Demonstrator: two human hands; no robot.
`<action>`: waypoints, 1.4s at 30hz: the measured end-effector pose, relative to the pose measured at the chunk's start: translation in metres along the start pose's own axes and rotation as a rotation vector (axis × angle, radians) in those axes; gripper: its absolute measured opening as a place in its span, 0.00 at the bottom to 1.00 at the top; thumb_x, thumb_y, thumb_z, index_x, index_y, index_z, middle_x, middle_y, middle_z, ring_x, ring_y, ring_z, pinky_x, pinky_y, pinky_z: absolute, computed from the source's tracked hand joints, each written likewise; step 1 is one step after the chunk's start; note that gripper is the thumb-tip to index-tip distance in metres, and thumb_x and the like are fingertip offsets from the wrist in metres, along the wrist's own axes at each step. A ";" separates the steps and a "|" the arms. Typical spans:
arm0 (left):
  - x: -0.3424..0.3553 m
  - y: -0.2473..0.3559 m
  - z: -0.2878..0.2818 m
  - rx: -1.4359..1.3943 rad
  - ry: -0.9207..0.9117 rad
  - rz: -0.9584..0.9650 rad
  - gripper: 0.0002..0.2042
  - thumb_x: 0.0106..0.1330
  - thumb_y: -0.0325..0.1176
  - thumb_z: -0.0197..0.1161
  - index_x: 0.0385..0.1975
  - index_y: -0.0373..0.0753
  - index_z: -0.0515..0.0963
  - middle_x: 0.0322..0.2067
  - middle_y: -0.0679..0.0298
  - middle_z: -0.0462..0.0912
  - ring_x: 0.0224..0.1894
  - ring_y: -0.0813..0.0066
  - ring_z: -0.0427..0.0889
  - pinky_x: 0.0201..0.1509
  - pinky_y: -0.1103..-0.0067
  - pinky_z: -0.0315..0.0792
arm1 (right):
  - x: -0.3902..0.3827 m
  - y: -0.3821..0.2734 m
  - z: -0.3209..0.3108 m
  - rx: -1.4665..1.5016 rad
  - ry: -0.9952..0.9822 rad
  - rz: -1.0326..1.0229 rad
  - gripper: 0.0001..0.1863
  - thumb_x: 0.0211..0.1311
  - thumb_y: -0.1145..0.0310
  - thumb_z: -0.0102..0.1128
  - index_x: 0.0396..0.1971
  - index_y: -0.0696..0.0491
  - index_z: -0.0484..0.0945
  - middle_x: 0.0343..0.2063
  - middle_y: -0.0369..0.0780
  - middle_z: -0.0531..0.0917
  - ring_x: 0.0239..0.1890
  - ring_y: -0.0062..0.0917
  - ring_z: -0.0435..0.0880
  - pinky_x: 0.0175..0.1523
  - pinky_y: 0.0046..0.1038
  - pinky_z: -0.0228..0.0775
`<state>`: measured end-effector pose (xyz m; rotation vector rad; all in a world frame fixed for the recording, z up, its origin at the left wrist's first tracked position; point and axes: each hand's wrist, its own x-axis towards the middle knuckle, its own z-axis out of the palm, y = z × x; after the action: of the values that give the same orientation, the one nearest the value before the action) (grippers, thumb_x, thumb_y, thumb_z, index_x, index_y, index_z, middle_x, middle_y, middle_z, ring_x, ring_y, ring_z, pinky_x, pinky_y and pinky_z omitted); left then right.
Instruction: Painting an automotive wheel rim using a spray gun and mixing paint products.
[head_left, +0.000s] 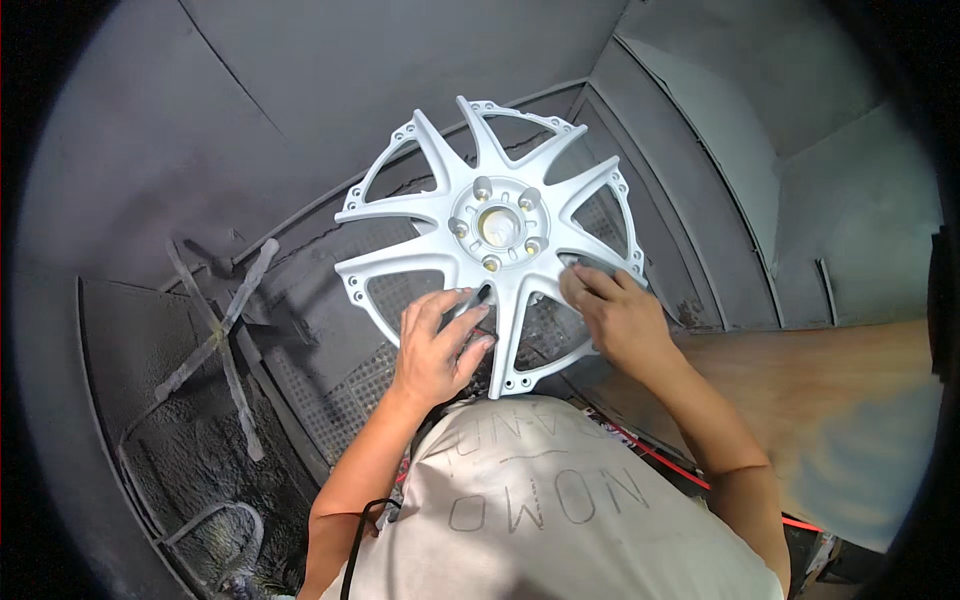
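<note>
A white multi-spoke wheel centre point(513, 330) lies face up in front of me, with a round hub and bolt holes. My left hand point(440, 345) is at its lower left spokes, fingers closed on a small dark pad point(480, 298) beside the lower spoke. My right hand point(620, 320) is at the lower right spoke, fingers bent round a dark grey piece point(592, 268), partly hidden by them, that looks like a similar pad.
Grey booth walls point(380, 50) surround the wheel, above a perforated grate point(315, 395). A coated cross-shaped frame point(240, 310) stands at left, above a looped bar point(245, 510). A wooden board point(820, 400) and red hose point(670, 462) are at right.
</note>
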<state>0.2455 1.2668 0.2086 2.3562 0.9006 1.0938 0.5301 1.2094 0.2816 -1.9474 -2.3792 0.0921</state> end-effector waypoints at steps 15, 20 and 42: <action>0.002 0.003 0.001 -0.002 -0.026 0.021 0.21 0.55 0.34 0.78 0.50 0.43 0.87 0.56 0.58 0.82 0.59 0.54 0.79 0.61 0.62 0.70 | 0.008 -0.008 -0.006 0.097 0.155 -0.119 0.23 0.62 0.72 0.58 0.59 0.54 0.80 0.48 0.41 0.81 0.45 0.40 0.83 0.45 0.41 0.85; 0.001 0.000 0.001 0.014 0.026 0.034 0.19 0.53 0.31 0.77 0.48 0.43 0.88 0.54 0.60 0.84 0.57 0.56 0.80 0.59 0.63 0.70 | -0.003 -0.003 -0.007 -0.007 -0.032 0.028 0.25 0.61 0.74 0.59 0.60 0.53 0.79 0.45 0.41 0.81 0.44 0.40 0.83 0.43 0.42 0.85; -0.003 -0.008 -0.002 -0.058 0.121 0.171 0.12 0.50 0.31 0.77 0.35 0.42 0.87 0.44 0.63 0.86 0.47 0.60 0.84 0.53 0.66 0.73 | 0.008 -0.008 -0.006 -0.008 -0.065 0.024 0.21 0.60 0.75 0.60 0.55 0.53 0.84 0.41 0.38 0.81 0.44 0.38 0.83 0.44 0.39 0.81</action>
<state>0.2396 1.2706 0.2039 2.3752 0.7074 1.3237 0.5214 1.2152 0.2886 -2.0076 -2.3992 0.1497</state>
